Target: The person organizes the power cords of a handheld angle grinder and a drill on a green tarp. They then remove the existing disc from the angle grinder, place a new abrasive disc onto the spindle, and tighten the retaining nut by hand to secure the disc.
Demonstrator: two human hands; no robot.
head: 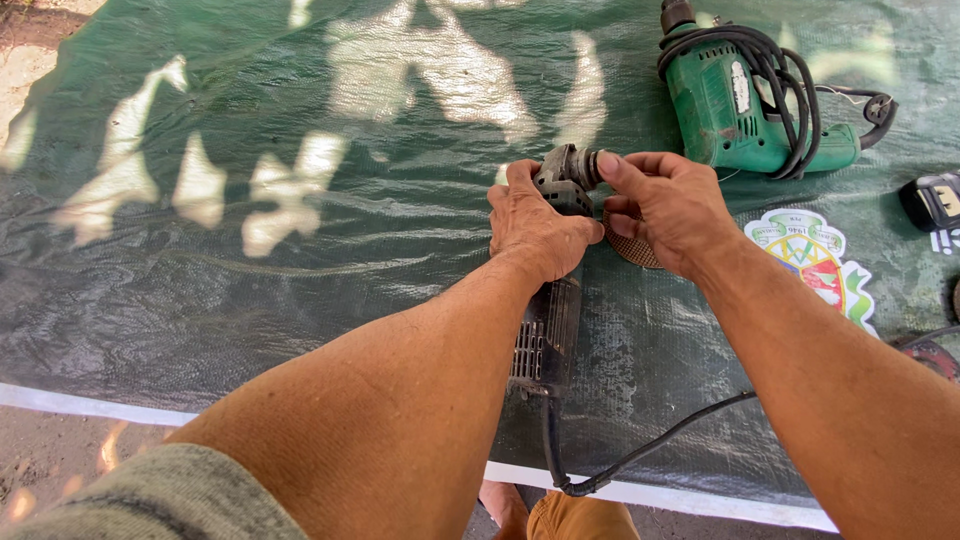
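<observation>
A dark grey angle grinder [548, 335] lies on a green tarpaulin [250, 280], head pointing away from me, its black cord [640, 450] trailing off the near edge. My left hand [532, 225] grips the grinder's body just behind the head. My right hand [668, 208] is at the metal head, thumb on top, fingers closed on a round brown abrasive disc [630, 248] beside the spindle. Most of the disc is hidden under my fingers.
A green electric drill [735, 105] with its black cord coiled around it lies at the far right. A black and yellow object [932, 200] sits at the right edge, with a reddish disc [930, 355] below it. Bare ground borders the tarpaulin on the left and near side.
</observation>
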